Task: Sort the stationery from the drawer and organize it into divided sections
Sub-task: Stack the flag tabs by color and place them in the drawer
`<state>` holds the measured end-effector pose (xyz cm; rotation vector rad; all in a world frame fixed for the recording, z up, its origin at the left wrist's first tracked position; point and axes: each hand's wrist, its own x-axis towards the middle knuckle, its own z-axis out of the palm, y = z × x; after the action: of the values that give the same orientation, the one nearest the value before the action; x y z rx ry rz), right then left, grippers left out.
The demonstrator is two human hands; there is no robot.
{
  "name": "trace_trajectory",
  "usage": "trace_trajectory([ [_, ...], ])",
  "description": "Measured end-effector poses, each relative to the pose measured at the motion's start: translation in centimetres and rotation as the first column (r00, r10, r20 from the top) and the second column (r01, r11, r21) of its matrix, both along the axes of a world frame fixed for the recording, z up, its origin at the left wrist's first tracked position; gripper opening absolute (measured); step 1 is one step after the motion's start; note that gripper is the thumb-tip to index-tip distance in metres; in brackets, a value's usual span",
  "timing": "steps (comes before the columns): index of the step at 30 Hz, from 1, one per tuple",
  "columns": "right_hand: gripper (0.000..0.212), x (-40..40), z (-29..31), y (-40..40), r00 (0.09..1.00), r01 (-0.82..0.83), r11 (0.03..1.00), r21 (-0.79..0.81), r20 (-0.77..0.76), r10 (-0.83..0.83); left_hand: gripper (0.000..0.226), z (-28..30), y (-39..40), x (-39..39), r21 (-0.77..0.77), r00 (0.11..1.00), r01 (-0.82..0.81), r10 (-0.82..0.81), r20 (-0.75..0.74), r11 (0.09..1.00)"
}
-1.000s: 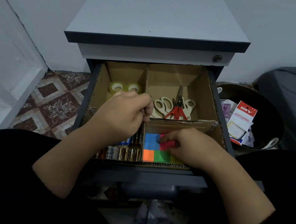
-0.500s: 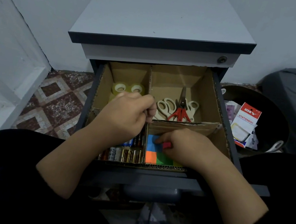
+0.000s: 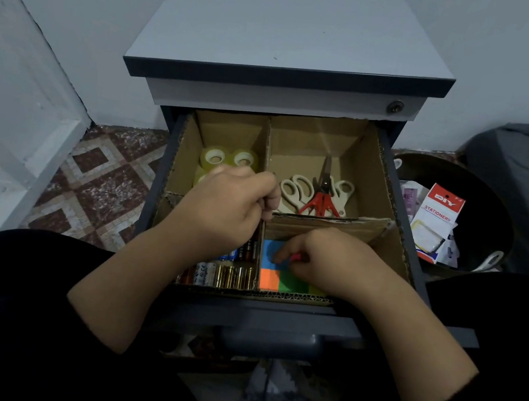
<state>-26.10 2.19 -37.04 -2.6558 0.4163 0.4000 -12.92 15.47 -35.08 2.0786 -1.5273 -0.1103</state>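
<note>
The right hand (image 3: 333, 263) is pinching a small pink piece (image 3: 296, 257) between curled fingertips, low in the near right section of the cardboard divider (image 3: 329, 222). Directly under that grip, coloured sticky notes (image 3: 281, 281) are lying flat: blue beneath the fingers, orange and green nearer the person. The hand is covering most of the notes, so their full count cannot be told.

Just left of it, the left hand (image 3: 227, 210) is curling its fingers over the top edge of the centre partition, gripping the cardboard where the sections meet. Below this wrist, batteries (image 3: 223, 275) are lying in rows in the near left section, partly hidden by the forearm. Beyond the left knuckles, clear tape rolls (image 3: 229, 160) are sitting in the far left section, the nearer ones cut off by the hand. Beyond the right hand, past the cross wall, scissors (image 3: 318, 193) with cream and red handles are lying in the far right section.

All of this is sitting in the open drawer (image 3: 292, 319) of a grey cabinet (image 3: 293, 31). Farther right of the right hand, a dark bin (image 3: 484, 200) is holding a red and white stationery packet (image 3: 437, 217) and other wrappers too small to make out.
</note>
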Motion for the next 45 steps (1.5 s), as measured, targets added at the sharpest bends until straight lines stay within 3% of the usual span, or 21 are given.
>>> trace_trajectory([
  [20,0.026,-0.9,0.6,-0.4,0.997,-0.003,1.000,0.030,-0.078,0.006,0.023,0.2,0.1,-0.1,0.015,1.000,0.005,-0.005,0.010,1.000],
  [27,0.012,-1.5,0.7,-1.4,0.995,0.101,0.995,-0.015,0.007,-0.100,0.023,0.3,0.1,-0.2,0.029,1.000,0.005,-0.004,-0.009,1.000],
  [34,0.029,-0.5,0.1,-0.2,0.998,0.056,0.997,-0.061,-0.017,-0.057,0.022,0.2,0.0,-0.2,0.040,1.000,0.018,-0.017,-0.013,0.999],
  [45,0.013,-0.3,0.0,0.0,1.000,0.009,0.998,-0.070,-0.028,-0.011,0.023,0.3,0.1,-0.3,0.046,0.999,0.022,-0.021,-0.033,0.999],
])
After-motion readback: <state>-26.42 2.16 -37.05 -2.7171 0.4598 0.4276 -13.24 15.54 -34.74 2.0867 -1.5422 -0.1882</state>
